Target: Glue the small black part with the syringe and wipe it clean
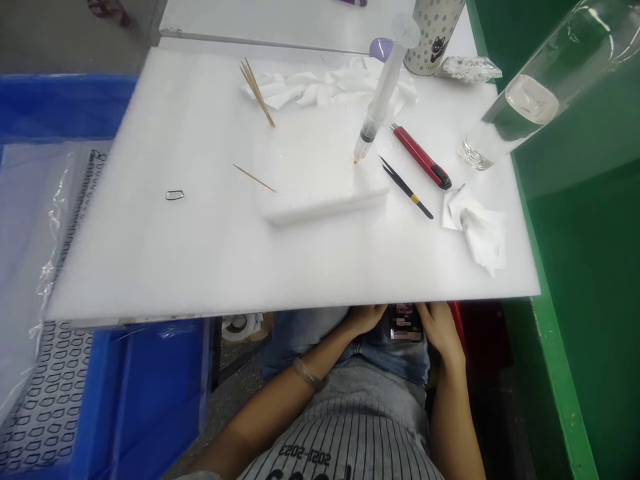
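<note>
Below the table's front edge, my right hand (436, 325) grips the right side of a smartphone (406, 328) with a lit screen. My left hand (367, 318) rests over my lap just left of the phone; its fingers are mostly hidden by the table edge. On the foam-covered table (165, 267), a syringe (383, 93) stands tilted above a foam block (310, 160). Black tweezers (407, 190) and a red utility knife (421, 157) lie to its right. A toothpick (254, 178) sits on the left, and a small dark-rimmed frame piece (175, 195) lies farther left.
Crumpled white wipes (325, 83) and several bundled sticks (257, 92) lie at the back. A crumpled tissue (477, 230), a clear bottle with liquid (500, 123) and a dotted cup (433, 37) stand rightward. Blue bins (150, 400) with sheets of outlined pieces (45, 400) flank the left.
</note>
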A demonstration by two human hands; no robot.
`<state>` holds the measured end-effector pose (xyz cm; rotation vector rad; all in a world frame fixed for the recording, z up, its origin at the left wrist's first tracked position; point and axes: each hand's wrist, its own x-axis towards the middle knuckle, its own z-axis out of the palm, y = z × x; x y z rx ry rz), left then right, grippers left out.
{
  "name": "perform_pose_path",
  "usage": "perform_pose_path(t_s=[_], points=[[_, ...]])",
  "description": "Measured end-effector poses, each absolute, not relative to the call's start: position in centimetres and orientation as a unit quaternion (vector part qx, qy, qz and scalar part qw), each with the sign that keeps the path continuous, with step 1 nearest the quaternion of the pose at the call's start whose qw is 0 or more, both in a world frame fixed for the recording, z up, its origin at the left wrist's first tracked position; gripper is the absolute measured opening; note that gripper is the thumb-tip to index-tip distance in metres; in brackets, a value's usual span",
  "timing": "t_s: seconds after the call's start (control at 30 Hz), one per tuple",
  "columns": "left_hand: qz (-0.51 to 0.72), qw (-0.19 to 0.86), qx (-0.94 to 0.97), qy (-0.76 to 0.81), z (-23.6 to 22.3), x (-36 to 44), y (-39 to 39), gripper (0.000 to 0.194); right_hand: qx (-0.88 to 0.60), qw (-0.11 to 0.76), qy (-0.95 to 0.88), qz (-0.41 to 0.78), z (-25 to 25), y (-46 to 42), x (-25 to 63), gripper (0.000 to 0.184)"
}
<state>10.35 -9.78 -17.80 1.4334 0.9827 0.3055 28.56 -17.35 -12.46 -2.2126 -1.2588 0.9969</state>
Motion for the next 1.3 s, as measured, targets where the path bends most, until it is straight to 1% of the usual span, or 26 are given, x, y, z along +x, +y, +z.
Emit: perform_pose_path(t_s=[0.27, 0.4, 0.5, 0.63, 0.9, 1.1, 1.3], points=[[0.149, 0.635, 0.624, 0.430, -17.7, 10.5, -9.7, 0.036, -0.785, 0.222, -0.442, 0.374, -12.2, -17.2, 28.5, 0.040], [0.158, 0.635, 0.624, 0.428, -17.8, 10.6, -9.6, 0.036, -0.768, 0.245, -0.443, 0.393, -12.2, -17.3, 28.9, 0.040], [0.160, 0.633, 0.624, 0.429, -18.0, 10.7, -9.7, 0.036, -0.765, 0.239, -0.454, 0.390, -12.6, -17.3, 29.1, 0.040], [0.162, 0.632, 0.622, 0.433, -18.3, 10.7, -9.8, 0.037, -0.778, 0.256, -0.434, 0.375, -13.3, -17.1, 29.0, 0.046], [0.172, 0.636, 0.614, 0.435, -17.9, 10.6, -9.9, 0.042, -0.776, 0.266, -0.423, 0.385, -12.9, -17.0, 28.7, 0.056], [0.182, 0.641, 0.606, 0.436, -17.4, 10.5, -9.9, 0.044, -0.779, 0.262, -0.431, 0.373, -13.1, -17.1, 28.8, 0.055], [0.192, 0.654, 0.596, 0.424, -17.7, 10.6, -10.1, 0.041, -0.779, 0.263, -0.427, 0.376, -13.1, -17.1, 28.8, 0.054]])
